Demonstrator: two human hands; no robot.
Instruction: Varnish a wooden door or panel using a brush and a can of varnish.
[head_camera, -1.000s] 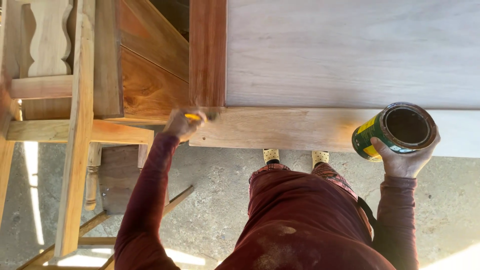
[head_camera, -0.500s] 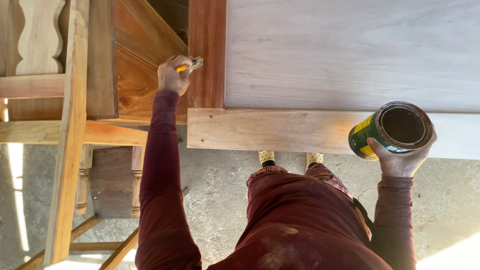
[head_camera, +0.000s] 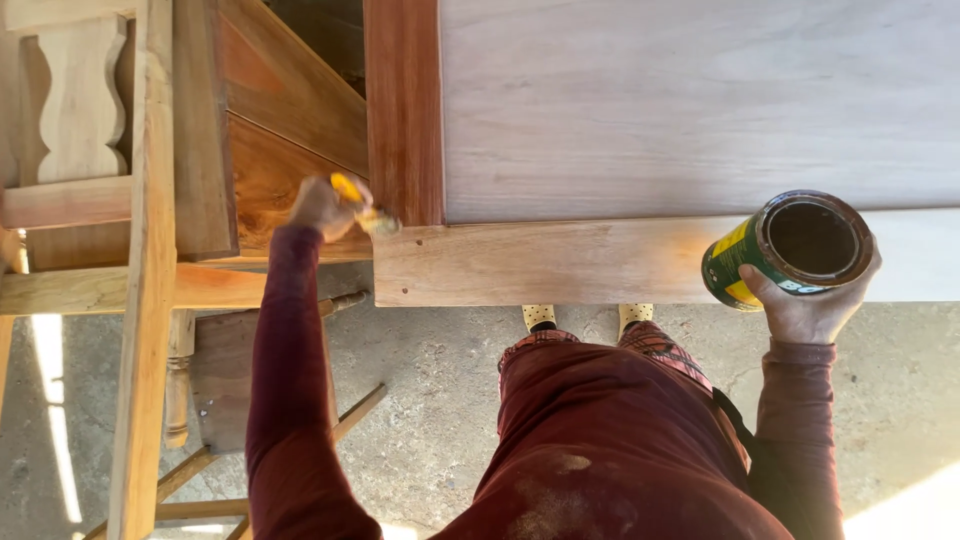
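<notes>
My left hand (head_camera: 318, 207) is shut on a small brush with a yellow handle (head_camera: 360, 207). Its bristles touch the left corner of a wooden frame, where the reddish, stained upright board (head_camera: 405, 110) meets the paler lower rail (head_camera: 560, 262). My right hand (head_camera: 812, 308) grips an open round can with a green and yellow label (head_camera: 790, 250), held over the right part of that rail. The can's inside looks dark. A large pale flat panel (head_camera: 700, 100) fills the frame above the rail.
Unfinished wooden furniture parts, with a shaped splat (head_camera: 78, 100) and long slats (head_camera: 140, 280), stand at the left. A darker stained board (head_camera: 290, 130) lies beside the frame. Below is a concrete floor (head_camera: 440, 400) with a turned leg (head_camera: 178, 380) and my feet (head_camera: 585, 316).
My left hand with the brush went up along the stained upright, then came back down to the frame's lower left corner. The right hand and the can stayed in place.
</notes>
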